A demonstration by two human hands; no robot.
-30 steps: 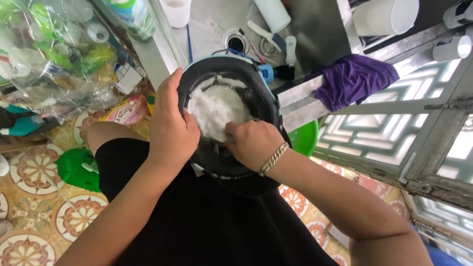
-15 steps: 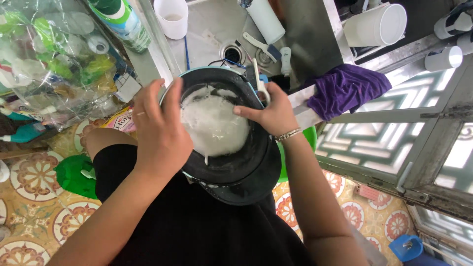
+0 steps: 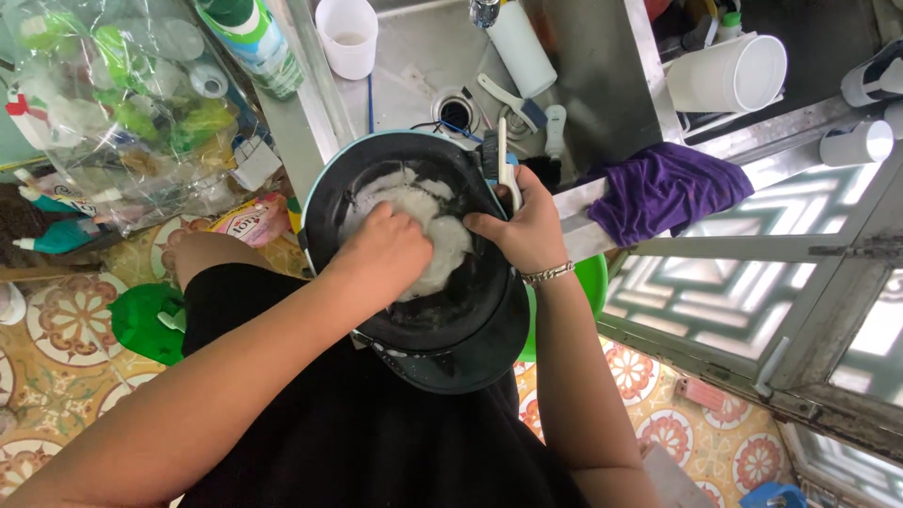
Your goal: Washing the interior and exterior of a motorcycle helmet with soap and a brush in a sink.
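A black helmet (image 3: 451,329) is held upside down over my lap, its bowl facing up at the edge of a steel sink. Inside it lies a white, foamy lining (image 3: 442,235). My left hand (image 3: 381,259) is down in the bowl with curled fingers pressed into that foamy lining. My right hand (image 3: 522,230) clamps the helmet's right rim and also pinches a white-handled brush (image 3: 503,155) that sticks up toward the sink.
The steel sink (image 3: 414,66) holds a white cup (image 3: 348,36), a white bottle (image 3: 522,47) and brushes. A purple cloth (image 3: 663,193) hangs on the counter edge. A clear bag of bottles (image 3: 113,122) sits left, a green basin (image 3: 594,282) under my right wrist.
My left hand left the helmet's left rim and went into the bowl onto the foam. My right hand came out of the bowl and took the right rim, brush in hand.
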